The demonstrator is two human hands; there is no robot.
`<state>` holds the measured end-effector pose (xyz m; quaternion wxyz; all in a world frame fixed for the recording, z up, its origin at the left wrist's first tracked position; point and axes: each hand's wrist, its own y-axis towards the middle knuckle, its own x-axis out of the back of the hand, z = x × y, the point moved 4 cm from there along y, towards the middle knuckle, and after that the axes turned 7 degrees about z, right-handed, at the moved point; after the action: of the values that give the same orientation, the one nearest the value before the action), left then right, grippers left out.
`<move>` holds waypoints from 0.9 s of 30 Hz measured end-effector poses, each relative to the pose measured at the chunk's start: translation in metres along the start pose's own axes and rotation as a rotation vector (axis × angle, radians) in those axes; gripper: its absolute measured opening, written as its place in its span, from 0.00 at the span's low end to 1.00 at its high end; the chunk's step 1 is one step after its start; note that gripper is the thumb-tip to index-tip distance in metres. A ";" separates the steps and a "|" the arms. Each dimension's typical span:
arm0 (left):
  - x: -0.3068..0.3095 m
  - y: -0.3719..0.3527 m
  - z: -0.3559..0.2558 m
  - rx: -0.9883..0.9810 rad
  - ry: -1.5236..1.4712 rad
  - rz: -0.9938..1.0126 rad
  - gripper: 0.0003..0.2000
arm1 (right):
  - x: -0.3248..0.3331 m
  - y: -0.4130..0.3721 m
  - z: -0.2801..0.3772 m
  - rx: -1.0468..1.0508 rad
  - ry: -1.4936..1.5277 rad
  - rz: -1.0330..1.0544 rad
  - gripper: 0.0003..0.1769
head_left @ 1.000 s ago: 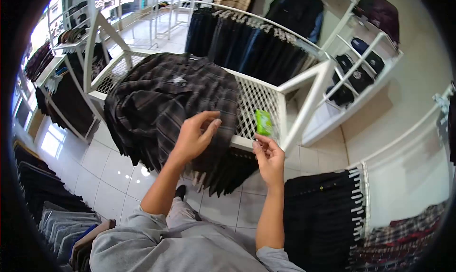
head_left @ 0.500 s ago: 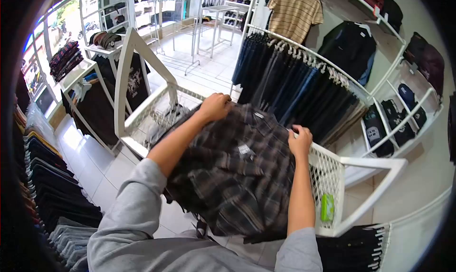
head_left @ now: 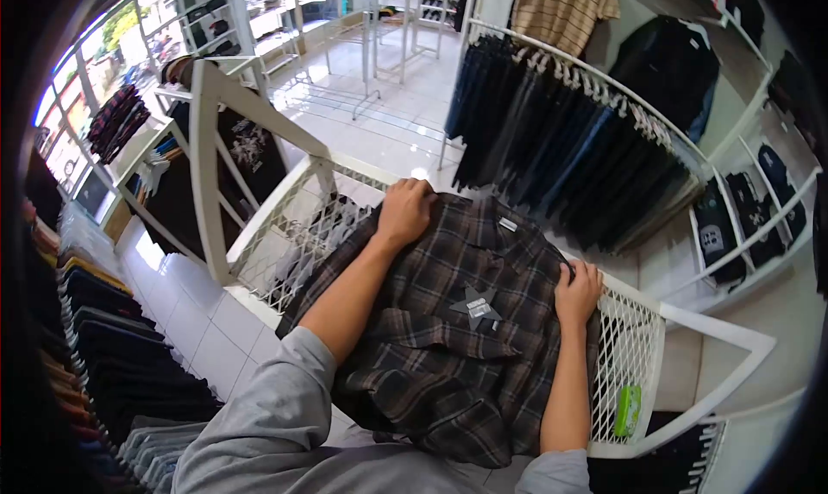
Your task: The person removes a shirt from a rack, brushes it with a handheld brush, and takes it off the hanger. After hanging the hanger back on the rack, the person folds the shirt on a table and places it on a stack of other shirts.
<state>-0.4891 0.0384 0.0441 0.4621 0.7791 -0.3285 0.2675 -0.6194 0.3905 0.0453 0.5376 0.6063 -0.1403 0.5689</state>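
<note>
A dark brown and black plaid shirt (head_left: 448, 270) is spread across a white mesh rack (head_left: 634, 308), its collar away from me and its lower part bunched toward my body. A star-shaped tag (head_left: 476, 308) hangs on its front, and a pale label (head_left: 508, 224) shows inside the collar. My left hand (head_left: 405, 209) is closed on the shirt's left shoulder. At the opposite shoulder, my right hand (head_left: 580, 294) pinches the cloth near the mesh edge. Some fingertips of both hands are hidden.
A green packet (head_left: 628, 410) rests in the mesh at the right. Hanging trousers (head_left: 561, 140) line the rail ahead. Hanging garments (head_left: 121, 347) run along the left, and caps (head_left: 746, 209) sit on the right shelves. Folded plaid clothes (head_left: 118, 121) lie on a stand at the far left.
The shirt lies flatter, and its star tag shows more fully. Both hands keep their hold on the shoulders. The camera view has shifted, so the rack and hands appear further right.
</note>
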 end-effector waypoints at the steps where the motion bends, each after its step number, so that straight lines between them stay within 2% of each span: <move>1: 0.006 0.001 -0.007 -0.029 -0.032 -0.023 0.06 | 0.001 0.000 0.001 0.012 0.020 -0.040 0.11; 7: 0.010 0.001 -0.016 -0.077 -0.057 -0.159 0.06 | 0.003 0.003 0.002 0.033 0.102 -0.136 0.12; 10: 0.037 -0.012 -0.038 -0.118 -0.038 -0.244 0.05 | 0.013 0.007 0.006 0.082 0.193 -0.197 0.12; 12: 0.066 -0.028 -0.059 -0.105 -0.033 -0.349 0.04 | 0.023 0.007 0.012 0.075 0.259 -0.261 0.12; 13: 0.083 -0.038 -0.070 -0.109 -0.010 -0.421 0.04 | 0.032 0.010 0.017 0.146 0.325 -0.300 0.11; 16: 0.132 -0.069 -0.096 -0.018 0.072 -0.462 0.04 | 0.064 0.007 0.034 0.217 0.434 -0.355 0.11; 18: 0.171 -0.091 -0.116 -0.058 0.147 -0.551 0.04 | 0.090 -0.004 0.048 0.277 0.499 -0.403 0.10; 21: 0.224 -0.130 -0.134 -0.027 0.253 -0.582 0.04 | 0.129 -0.023 0.067 0.319 0.588 -0.333 0.10; 27: 0.325 -0.232 -0.165 0.027 0.398 -0.725 0.04 | 0.211 -0.062 0.124 0.611 0.528 -0.236 0.10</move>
<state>-0.1234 0.1830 0.2234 0.5705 0.7835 0.0666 0.2370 -0.4379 0.4069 0.2198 0.4122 0.5830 0.2478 0.6548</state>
